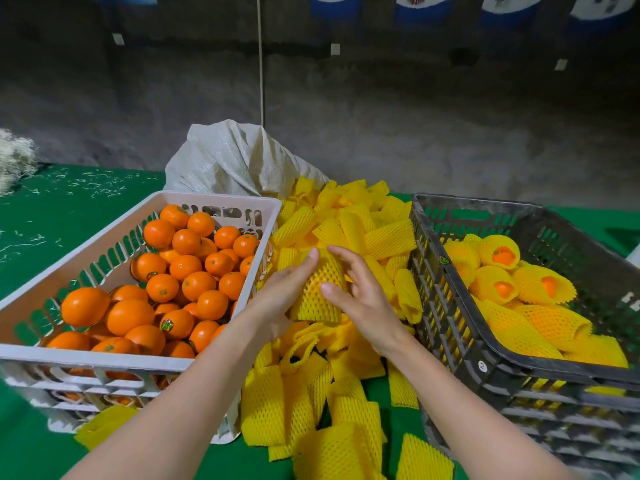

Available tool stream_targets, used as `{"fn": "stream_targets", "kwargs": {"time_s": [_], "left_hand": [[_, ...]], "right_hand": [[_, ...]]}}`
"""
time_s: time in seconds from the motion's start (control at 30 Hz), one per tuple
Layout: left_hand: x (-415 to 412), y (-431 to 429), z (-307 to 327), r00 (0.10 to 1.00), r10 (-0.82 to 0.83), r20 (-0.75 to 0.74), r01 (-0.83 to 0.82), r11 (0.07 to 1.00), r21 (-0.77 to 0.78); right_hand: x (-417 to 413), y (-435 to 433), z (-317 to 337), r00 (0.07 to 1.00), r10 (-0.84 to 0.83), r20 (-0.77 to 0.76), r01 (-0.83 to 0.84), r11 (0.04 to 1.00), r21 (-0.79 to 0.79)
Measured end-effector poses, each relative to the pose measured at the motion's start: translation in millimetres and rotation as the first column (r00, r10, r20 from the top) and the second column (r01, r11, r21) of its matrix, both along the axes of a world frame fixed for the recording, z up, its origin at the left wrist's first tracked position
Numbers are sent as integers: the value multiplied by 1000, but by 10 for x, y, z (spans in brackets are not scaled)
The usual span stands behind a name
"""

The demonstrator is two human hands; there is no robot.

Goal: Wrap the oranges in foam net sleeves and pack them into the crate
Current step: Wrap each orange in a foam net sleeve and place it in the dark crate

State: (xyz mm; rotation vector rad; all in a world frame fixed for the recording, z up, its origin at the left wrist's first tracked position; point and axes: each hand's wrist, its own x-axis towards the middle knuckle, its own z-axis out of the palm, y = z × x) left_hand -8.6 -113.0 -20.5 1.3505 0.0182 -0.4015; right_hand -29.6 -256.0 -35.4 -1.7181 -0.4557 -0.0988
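Right now your left hand (pixel 286 291) cups a sleeved orange (pixel 311 301) from its left side. It is a round fruit whose orange skin shows faintly through yellow foam netting. Your fingers are curled round it, and one fingertip reaches up to the top of the sleeve. Your right hand (pixel 363 299) grips the same fruit from the right, with the thumb pressed on the near face of the netting and the fingers spread over the far side.

You hold it over the loose pile of yellow foam net sleeves (pixel 349 216), which lies on the green-covered bench (pixel 52 209) between the two crates. I cannot tell whether the fruit touches the pile.

On your left stands the white slotted plastic crate (pixel 114 360), heaped with bare oranges (pixel 199 285), a few of which carry small stickers. On your right stands the dark grey slotted plastic crate (pixel 446 317), where wrapped oranges (pixel 498 254) lie in their yellow netting. Behind the pile slumps a white woven sack (pixel 235 161).
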Motion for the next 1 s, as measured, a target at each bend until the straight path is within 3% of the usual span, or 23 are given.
{"fn": "stream_targets", "kwargs": {"time_s": [0.1, 0.23, 0.33, 0.43, 0.63, 0.73, 0.83, 0.9, 0.97, 1.0], "left_hand": [[-23, -56, 16, 999, 42, 30, -44, 998, 50], [-48, -57, 25, 999, -25, -27, 24, 999, -25], [-12, -146, 83, 981, 176, 75, -189, 955, 227], [45, -352, 108, 914, 367, 170, -396, 900, 184], [-44, -1274, 156, 883, 257, 393, -263, 964, -39], [7, -1783, 139, 828, 163, 536, -246, 965, 87], [-18, -2227, 108, 732, -35, 680, -238, 923, 304], [-38, -2430, 36, 674, -192, 713, -274, 832, 483], [-21, -2490, -40, 670, -261, 694, -281, 777, 563], [-9, -2488, -62, 672, -278, 686, -278, 764, 582]], "right_hand": [[-1, 77, -26, 997, -50, 66, 62, 979, -195], [-18, 38, 23, 974, -180, 140, 206, 957, -203], [-92, -63, 108, 945, -212, 248, 267, 940, -212], [-157, -224, 249, 930, -243, 277, 283, 952, -115], [-207, -836, 464, 833, -402, 381, 418, 907, 45], [-171, -1290, 537, 753, -512, 412, 498, 854, 152], [-86, -1776, 583, 701, -636, 324, 615, 768, 177], [20, -2109, 564, 662, -711, 237, 726, 687, 32], [145, -2436, 492, 657, -732, 178, 744, 592, -310], [203, -2576, 435, 680, -719, 144, 665, 522, -534]]}}
